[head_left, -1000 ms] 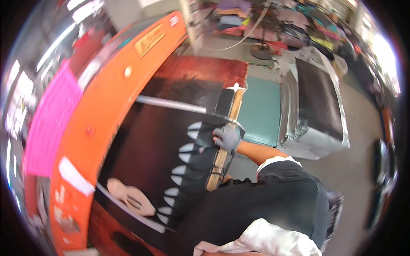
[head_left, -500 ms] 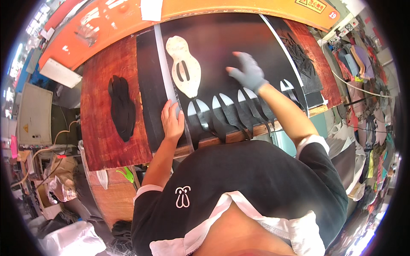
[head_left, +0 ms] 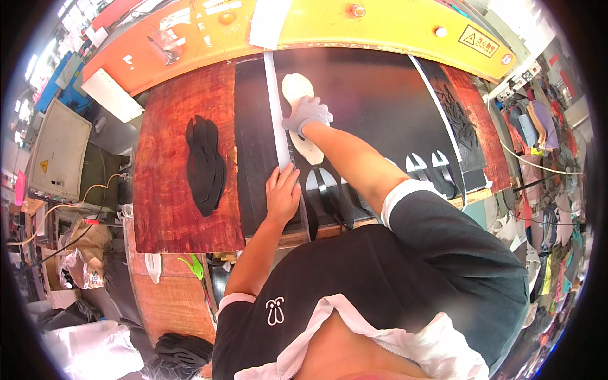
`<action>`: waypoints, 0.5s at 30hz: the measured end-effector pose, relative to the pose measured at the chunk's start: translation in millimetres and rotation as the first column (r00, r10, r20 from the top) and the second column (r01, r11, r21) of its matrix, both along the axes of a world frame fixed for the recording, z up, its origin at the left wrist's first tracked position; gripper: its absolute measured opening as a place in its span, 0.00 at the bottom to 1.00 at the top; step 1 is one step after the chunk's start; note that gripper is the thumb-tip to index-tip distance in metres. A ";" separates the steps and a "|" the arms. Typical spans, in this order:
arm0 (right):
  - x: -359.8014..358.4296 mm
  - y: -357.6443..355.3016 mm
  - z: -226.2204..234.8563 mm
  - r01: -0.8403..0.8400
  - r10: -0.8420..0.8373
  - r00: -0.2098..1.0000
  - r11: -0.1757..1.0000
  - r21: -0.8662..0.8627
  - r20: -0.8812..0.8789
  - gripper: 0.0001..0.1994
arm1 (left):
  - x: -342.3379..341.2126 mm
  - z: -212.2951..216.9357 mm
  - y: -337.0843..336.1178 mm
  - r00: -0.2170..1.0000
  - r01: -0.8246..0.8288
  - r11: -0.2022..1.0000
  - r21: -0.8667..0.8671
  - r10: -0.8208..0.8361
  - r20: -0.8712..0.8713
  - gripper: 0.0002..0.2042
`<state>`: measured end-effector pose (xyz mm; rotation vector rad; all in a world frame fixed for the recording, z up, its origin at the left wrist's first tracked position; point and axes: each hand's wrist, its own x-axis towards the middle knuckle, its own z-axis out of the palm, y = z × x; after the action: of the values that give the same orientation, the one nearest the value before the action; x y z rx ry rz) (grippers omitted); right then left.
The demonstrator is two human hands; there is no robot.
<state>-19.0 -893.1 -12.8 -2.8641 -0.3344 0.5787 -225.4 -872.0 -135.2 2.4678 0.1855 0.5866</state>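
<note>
My right hand (head_left: 308,114), in a grey glove with bare fingertips, is closed over the middle of a cream, sole-shaped cutting die (head_left: 297,87). The die lies on a black sheet (head_left: 373,95), just right of a white strip (head_left: 274,101); the hand and wrist hide its middle. My bare left hand (head_left: 283,193) rests with fingers stretched out on the black material by the strip's near end. Along the sheet's near edge run several curved cut-outs (head_left: 326,190) with pale tips, partly hidden by my right arm.
A stack of black sole-shaped pieces (head_left: 206,168) lies on the red-brown board (head_left: 164,133) at left. Thin black scraps (head_left: 459,95) lie at the far right. An orange machine beam (head_left: 316,28) spans the back. Hanging coloured pieces (head_left: 538,120) crowd the right side.
My right hand has swung left from above the sheet onto the cream cutting die. My left hand stays by the white strip. The whole view has shifted somewhat.
</note>
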 end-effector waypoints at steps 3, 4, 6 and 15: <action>9.0 -4.1 -4.0 -0.014 0.013 1.000 0.999 0.044 0.028 0.43 | 1.4 0.5 -1.1 1.000 -0.011 1.000 0.019 0.011 -0.014 0.17; 11.2 -7.0 -6.1 -0.028 0.026 0.999 0.997 0.066 0.028 0.41 | 2.0 -0.3 -1.1 1.000 -0.016 0.999 0.038 0.016 0.004 0.17; 22.2 -17.0 -8.0 0.012 0.004 0.998 0.971 0.237 -0.064 0.39 | 2.9 -2.1 -1.7 0.999 -0.025 0.998 0.063 0.024 0.024 0.17; 79.6 -51.6 -34.8 0.165 0.149 0.916 0.706 0.689 -0.372 0.22 | 24.4 29.6 1.6 0.988 -0.084 0.994 0.072 0.092 -0.120 0.21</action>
<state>60.6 -944.7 -47.6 -1.9337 -0.3709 0.8051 -200.9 -870.4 -105.6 2.5734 0.3301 0.4838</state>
